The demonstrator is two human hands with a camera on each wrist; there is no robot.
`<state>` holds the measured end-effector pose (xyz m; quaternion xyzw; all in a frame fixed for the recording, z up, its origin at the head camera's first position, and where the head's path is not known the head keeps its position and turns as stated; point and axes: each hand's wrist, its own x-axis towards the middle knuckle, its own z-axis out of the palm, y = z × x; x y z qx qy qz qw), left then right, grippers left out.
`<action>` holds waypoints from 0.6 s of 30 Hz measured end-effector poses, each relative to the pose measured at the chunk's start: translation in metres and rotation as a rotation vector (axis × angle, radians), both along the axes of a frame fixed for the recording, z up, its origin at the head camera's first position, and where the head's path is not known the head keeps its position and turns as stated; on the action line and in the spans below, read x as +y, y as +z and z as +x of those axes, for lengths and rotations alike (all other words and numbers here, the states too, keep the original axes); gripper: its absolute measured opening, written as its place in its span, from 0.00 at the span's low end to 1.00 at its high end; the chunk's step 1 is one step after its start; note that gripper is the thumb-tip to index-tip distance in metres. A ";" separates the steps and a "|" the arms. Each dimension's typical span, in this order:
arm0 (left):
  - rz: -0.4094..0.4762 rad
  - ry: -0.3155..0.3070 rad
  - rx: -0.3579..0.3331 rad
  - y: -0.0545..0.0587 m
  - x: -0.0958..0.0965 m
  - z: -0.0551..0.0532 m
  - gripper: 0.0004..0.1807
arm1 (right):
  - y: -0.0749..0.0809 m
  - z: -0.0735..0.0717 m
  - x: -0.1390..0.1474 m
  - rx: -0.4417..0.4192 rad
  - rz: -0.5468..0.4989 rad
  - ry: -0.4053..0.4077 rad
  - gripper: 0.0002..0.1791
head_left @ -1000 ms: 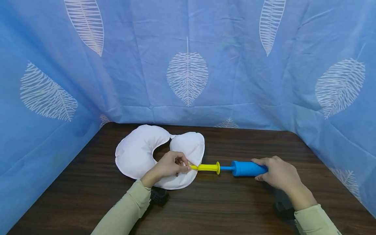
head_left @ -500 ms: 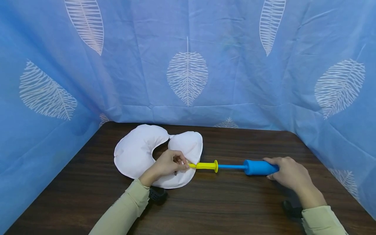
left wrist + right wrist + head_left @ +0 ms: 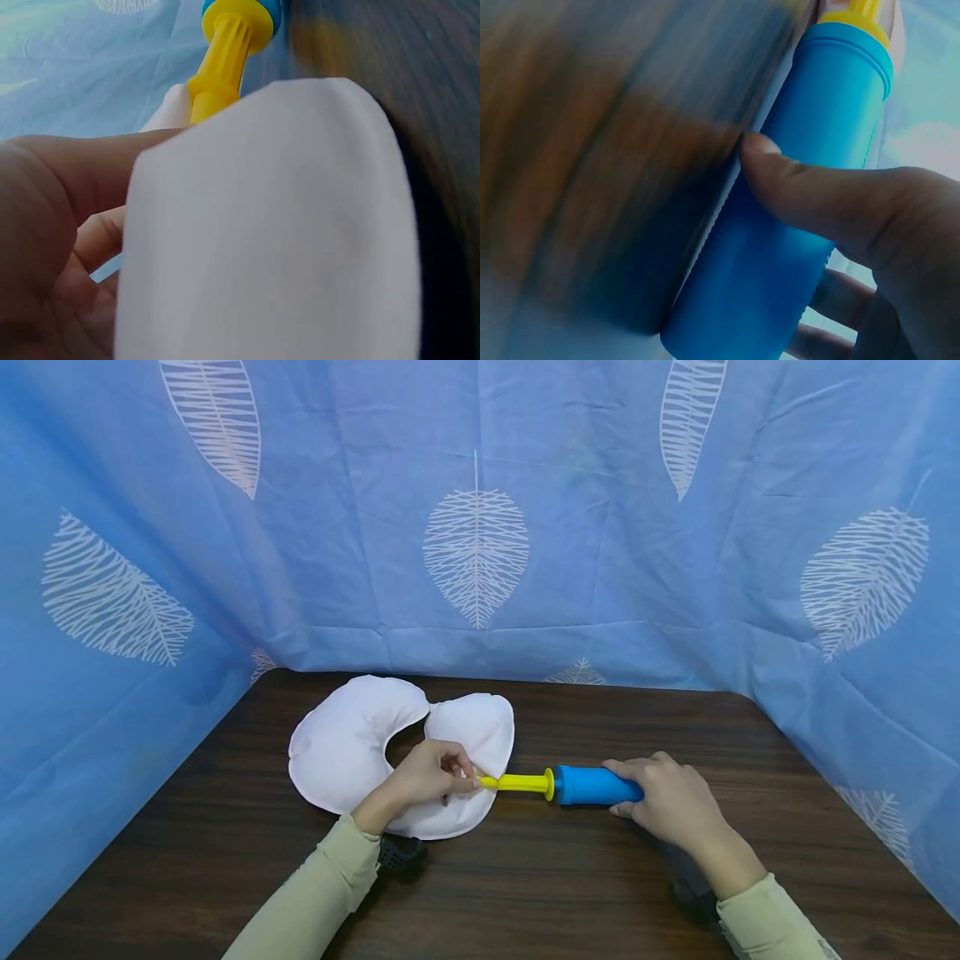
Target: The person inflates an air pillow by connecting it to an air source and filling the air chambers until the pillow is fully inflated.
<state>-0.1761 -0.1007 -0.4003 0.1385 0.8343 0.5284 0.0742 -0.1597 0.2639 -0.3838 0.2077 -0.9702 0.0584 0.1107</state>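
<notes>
A white inflatable neck pillow (image 3: pixel 337 743) lies on the table, puffed out on its left part. My left hand (image 3: pixel 427 772) pinches the yellow nozzle end (image 3: pixel 487 782) of a hand pump at the pillow's right side; the join with the pillow is hidden by the fingers and fabric. To the right, my right hand (image 3: pixel 671 797) grips the pump's blue barrel (image 3: pixel 596 786), thumb laid across it in the right wrist view. The barrel sits close against the yellow flange (image 3: pixel 550 784), with hardly any rod showing. In the left wrist view, white fabric (image 3: pixel 277 225) covers much of the picture.
The dark wooden table (image 3: pixel 540 893) carries the pillow and pump. A blue curtain (image 3: pixel 600 552) with white leaf prints surrounds its back and sides. Dark wrist-worn devices sit under both wrists, the left one (image 3: pixel 403 853) near the pillow's front edge.
The right hand first drew the blue barrel rightward, baring the rod, then pushed it left up to the yellow flange. The left hand and pillow have barely moved.
</notes>
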 end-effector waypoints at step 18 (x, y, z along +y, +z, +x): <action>-0.012 -0.023 0.001 0.000 -0.003 0.000 0.08 | 0.006 -0.003 0.014 -0.117 0.001 -0.082 0.37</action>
